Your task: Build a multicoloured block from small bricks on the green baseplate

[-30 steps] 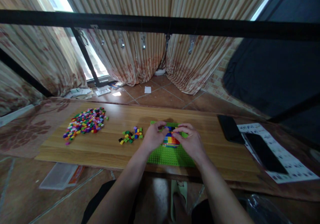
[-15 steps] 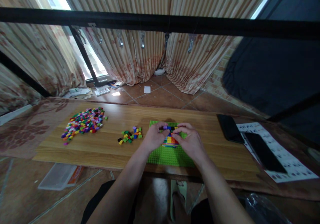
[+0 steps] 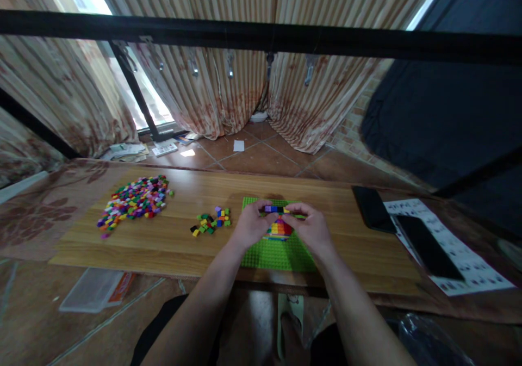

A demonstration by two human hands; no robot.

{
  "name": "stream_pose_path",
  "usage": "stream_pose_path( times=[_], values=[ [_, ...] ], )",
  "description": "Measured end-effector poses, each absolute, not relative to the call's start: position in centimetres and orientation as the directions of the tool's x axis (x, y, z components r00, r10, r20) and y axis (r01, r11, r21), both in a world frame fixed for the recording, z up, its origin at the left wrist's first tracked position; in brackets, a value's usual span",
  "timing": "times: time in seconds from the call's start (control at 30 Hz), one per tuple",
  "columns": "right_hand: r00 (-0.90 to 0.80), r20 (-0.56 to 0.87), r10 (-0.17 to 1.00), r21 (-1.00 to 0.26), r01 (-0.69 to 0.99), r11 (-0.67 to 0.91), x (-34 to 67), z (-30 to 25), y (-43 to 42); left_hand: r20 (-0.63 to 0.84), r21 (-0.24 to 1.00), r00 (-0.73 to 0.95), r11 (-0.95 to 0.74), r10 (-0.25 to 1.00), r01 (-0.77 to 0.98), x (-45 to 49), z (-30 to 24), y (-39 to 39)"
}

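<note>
A green baseplate (image 3: pixel 277 254) lies on the wooden board in front of me. On it stands a small build of rainbow-coloured bricks (image 3: pixel 279 228). My left hand (image 3: pixel 249 225) and my right hand (image 3: pixel 312 226) meet above that build. Between their fingertips they pinch a short strip of purple, black and yellow bricks (image 3: pixel 276 209), held level just over the build. Both hands have their fingers curled in a pinch.
A small cluster of loose bricks (image 3: pixel 210 222) lies left of the baseplate, and a large pile of mixed bricks (image 3: pixel 132 200) lies farther left. Two black phones (image 3: pixel 372 208) (image 3: pixel 424 240) and a printed sheet (image 3: pixel 457 254) lie at the right. A black bar crosses overhead.
The brick strip has come up off the rainbow build and is now held a little higher between both hands. The hands have stayed almost in place.
</note>
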State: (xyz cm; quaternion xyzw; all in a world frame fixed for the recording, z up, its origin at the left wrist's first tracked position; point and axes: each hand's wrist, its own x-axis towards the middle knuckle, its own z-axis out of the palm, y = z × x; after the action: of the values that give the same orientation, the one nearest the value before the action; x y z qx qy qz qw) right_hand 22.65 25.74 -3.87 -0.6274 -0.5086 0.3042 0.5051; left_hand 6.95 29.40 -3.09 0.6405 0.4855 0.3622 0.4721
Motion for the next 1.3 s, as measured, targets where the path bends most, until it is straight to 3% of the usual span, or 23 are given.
stream_pose_path(
  times=[0.2,0.83,1.07,1.3],
  values=[
    [0.309,0.003,0.951,-0.997,0.078,-0.022,22.2,-4.3,26.0,-0.004,0.967,0.261,-0.063,0.965,0.245,6.9,-3.0,29.3],
    [0.333,-0.09,0.939,-0.994,0.021,-0.103,21.4,-4.5,26.0,-0.054,0.995,0.221,0.033,0.974,0.096,7.7,-3.3,29.1],
    [0.287,-0.117,0.951,-0.99,0.047,-0.136,22.5,-4.7,25.9,0.006,0.976,0.196,-0.049,0.981,0.214,7.5,-3.7,28.9],
    [0.476,0.021,0.879,-0.98,0.186,-0.077,23.0,-4.2,25.9,0.05,0.869,0.054,-0.07,0.997,0.49,2.4,-2.5,30.7]
  ],
)
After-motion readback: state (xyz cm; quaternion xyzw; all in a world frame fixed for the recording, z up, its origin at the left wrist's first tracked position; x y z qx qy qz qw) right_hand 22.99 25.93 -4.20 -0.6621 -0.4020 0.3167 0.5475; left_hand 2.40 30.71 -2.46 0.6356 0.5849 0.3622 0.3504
